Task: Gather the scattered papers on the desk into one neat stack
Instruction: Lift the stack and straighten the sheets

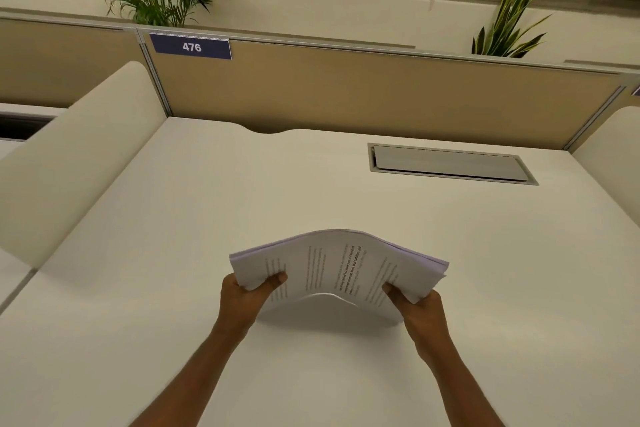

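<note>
Papers (341, 265) are bowing upward as we are pinching them, left hand (247, 298) and right hand (420, 310) both closed on opposite edges above the desk (207, 204); sheets may be slipping askew.

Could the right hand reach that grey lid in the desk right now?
Probably not yet: the right hand is shut on the paper stack. The bare desk leaves the way to the grey lid free.

Matt printed paper stack (337, 267) over a smooth matt desk (242, 191); cloth-like tan partition (363, 97), brushed metal-looking hatch (450, 165).
</note>
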